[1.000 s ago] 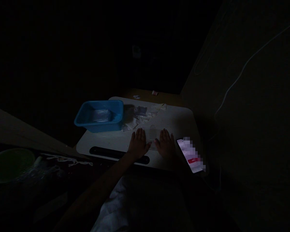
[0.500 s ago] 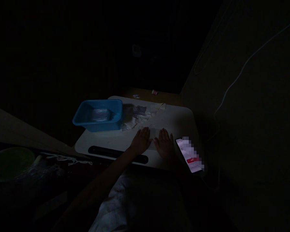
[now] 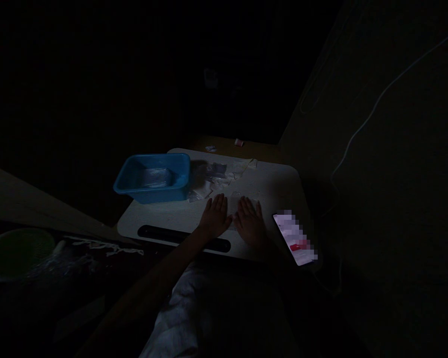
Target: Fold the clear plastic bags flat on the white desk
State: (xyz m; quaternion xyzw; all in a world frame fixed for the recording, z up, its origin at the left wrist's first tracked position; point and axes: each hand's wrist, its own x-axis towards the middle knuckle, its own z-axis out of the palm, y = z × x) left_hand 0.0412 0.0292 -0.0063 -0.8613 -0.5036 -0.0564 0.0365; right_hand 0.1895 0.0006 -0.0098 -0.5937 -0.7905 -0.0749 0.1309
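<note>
My left hand (image 3: 215,217) lies flat on the white table (image 3: 280,186), fingers stretched forward. Close beside it, my right hand (image 3: 250,222) is flat too, its fingers a little apart. Between and under the two hands is a thin clear plastic piece (image 3: 239,198), perhaps a bag or sheet; its edges are hard to make out in the dim light. Beyond the hands lie several crumpled clear and whitish plastic pieces (image 3: 217,171). The blue basin (image 3: 159,195) stands to the left, with a clear plastic-looking stack (image 3: 154,177) inside.
A lit phone (image 3: 293,238) lies at the table's right edge. A black slot (image 3: 182,237) runs along the front edge. A green basket (image 3: 20,253) stands at the lower left. A white cable (image 3: 373,107) hangs along the right wall. A small red-and-white item (image 3: 239,142) lies beyond the table.
Both hands have shifted slightly to the left and a little forward over the plastic piece. They remain flat. The view has moved very slightly.
</note>
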